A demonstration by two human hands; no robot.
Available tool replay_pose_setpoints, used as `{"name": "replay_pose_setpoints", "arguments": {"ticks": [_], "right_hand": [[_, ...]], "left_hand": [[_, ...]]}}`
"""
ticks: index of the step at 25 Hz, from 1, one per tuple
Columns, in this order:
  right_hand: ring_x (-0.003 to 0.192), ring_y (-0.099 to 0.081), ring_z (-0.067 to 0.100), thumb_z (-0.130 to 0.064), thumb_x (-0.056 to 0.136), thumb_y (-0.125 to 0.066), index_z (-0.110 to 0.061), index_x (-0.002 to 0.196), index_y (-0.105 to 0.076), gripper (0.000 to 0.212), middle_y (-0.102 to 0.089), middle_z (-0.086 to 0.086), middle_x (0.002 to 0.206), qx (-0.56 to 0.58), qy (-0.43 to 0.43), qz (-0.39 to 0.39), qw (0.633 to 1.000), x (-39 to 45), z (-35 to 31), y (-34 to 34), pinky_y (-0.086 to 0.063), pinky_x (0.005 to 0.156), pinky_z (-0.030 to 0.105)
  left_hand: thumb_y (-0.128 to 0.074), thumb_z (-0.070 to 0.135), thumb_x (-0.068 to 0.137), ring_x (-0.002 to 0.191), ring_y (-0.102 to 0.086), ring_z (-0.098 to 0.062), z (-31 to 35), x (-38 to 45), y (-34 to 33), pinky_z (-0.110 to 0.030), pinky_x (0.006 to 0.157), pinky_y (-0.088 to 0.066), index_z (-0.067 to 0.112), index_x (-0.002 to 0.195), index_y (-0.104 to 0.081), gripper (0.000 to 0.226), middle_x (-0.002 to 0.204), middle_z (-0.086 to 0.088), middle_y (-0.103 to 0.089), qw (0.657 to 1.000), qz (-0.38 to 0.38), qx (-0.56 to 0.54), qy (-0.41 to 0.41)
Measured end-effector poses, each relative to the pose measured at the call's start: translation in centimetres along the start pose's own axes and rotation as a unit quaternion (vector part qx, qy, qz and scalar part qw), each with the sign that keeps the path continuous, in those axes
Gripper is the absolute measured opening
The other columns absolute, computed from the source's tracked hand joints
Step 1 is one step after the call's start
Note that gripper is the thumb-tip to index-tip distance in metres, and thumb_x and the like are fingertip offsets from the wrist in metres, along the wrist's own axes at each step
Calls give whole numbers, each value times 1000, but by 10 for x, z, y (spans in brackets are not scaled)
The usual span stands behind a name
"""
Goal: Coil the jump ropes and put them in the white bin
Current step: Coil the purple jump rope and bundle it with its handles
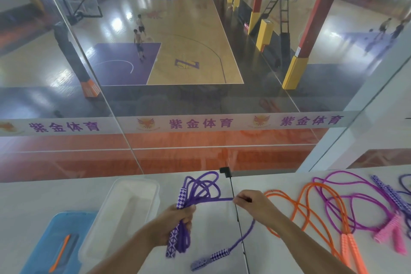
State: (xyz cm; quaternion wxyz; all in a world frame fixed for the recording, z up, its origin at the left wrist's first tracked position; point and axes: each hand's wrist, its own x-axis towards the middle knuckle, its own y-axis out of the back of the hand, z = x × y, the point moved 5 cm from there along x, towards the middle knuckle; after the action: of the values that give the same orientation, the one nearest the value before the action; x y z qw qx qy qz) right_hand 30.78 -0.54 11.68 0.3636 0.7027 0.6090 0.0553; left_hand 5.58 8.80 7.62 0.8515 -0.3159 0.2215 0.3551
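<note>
A person's left hand has its fingers clamped around a bundle of purple jump rope loops and one patterned handle, which runs roughly upright through the fist. The loops fan away from the person above that hand. One strand stretches sideways to the right hand, whose fingers pinch it. From there the rope drops toward the person to the second handle, lying slantwise on the white worktop. The white bin stands just left of the left hand. Orange and pink ropes lie loose right of the right hand. Beyond a glass wall is a basketball court.
</note>
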Motion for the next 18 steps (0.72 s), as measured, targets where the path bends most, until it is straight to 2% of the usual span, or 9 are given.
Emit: {"name": "replay_pose_setpoints", "arguments": {"ticks": [3,5,8,10,11,14,18], "right_hand": [[62,-53,6,-33,95,-64,-21,83,-70,18,-64,0,70,22,-32,68,997,-5,36,30,-42,61,22],[67,-57,6,-29,96,-63,-25,81,-68,16,-66,-2,73,16,-56,101,993,-10,51,36,-42,60,15],[73,-60,12,-27,98,-60,-26,79,-64,20,-64,-5,73,14,-75,144,987,-16,58,28,-43,59,15],[74,-60,18,-25,100,-56,-20,82,-65,21,-64,-3,75,66,-101,189,974,-18,54,23,-40,58,16],[73,-59,19,-24,101,-55,-17,84,-66,21,-64,-2,75,108,-113,203,967,-17,50,20,-41,60,22],[54,-46,17,-18,101,-50,-14,89,-67,21,-53,-4,60,227,-117,191,948,-11,33,1,-37,54,30],[46,-34,14,-18,106,-43,-11,98,-64,24,-41,-4,55,308,-94,144,936,-8,4,-23,-28,48,29]], "left_hand": [[-82,30,82,46,-41,-11,21,-5,33,-25,47,-42,15,70,-49,38,59,0,-35,994,-8,-103,-27],[-71,30,89,43,-36,-8,32,-7,46,-24,43,-38,16,75,-46,32,57,4,-31,986,32,-160,-35],[-64,29,91,40,-31,-7,36,-9,42,-23,42,-33,14,77,-49,25,53,6,-27,987,57,-146,-21],[-66,29,93,39,-31,-8,25,-9,27,-23,43,-33,10,76,-53,28,52,5,-26,995,12,-98,23],[-67,28,94,40,-31,-9,18,-9,19,-24,44,-34,9,76,-54,30,53,4,-27,996,-25,-73,41],[-70,21,94,47,-36,-12,-1,-7,-6,-26,53,-35,12,75,-51,28,59,1,-32,994,-82,-65,45],[-66,8,93,56,-54,-19,-14,4,-30,-34,64,-51,7,83,-58,13,68,-6,-47,984,-26,-170,34]]}}
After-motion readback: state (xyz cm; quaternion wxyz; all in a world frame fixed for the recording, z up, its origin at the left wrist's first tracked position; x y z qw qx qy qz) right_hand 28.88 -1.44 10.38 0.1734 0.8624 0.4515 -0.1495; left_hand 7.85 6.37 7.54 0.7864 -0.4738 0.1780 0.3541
